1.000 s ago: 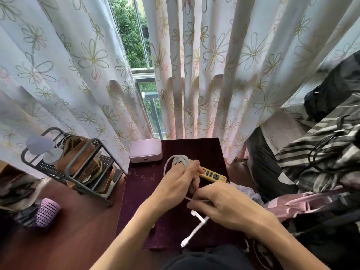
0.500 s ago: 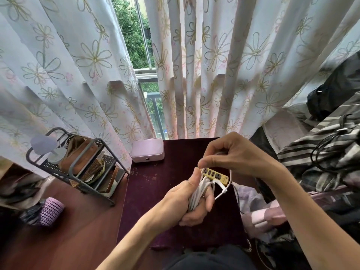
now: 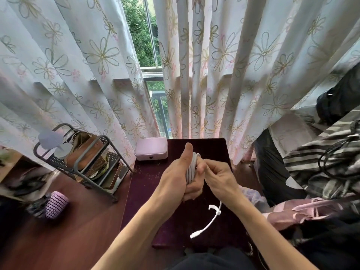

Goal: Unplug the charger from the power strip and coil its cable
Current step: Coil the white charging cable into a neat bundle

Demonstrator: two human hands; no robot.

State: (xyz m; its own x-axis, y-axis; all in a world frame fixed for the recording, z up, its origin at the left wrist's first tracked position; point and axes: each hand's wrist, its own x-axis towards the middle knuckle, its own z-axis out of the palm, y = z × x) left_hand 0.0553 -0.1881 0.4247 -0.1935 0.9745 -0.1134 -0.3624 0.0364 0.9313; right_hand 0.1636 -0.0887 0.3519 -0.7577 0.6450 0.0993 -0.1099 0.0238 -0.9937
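Note:
My left hand (image 3: 178, 178) is closed around a bundle of white cable loops (image 3: 191, 168), thumb pointing up, above the dark purple table (image 3: 148, 191). My right hand (image 3: 218, 178) pinches the cable right beside the bundle. The loose cable end (image 3: 209, 223) hangs below my right wrist, with a white strap on it and a small connector at its tip. The yellow power strip is hidden behind my hands.
A pink box (image 3: 151, 148) stands at the table's far left corner. A grey wire rack (image 3: 83, 158) with bags is on the left, a purple mesh cup (image 3: 56, 204) in front of it. Striped clothes and a black cord (image 3: 335, 162) lie on the right. Flowered curtains hang behind.
My right hand came down from above the power strip to the cable bundle. The loose end now hangs lower, under my right wrist. The power strip went out of sight behind my hands.

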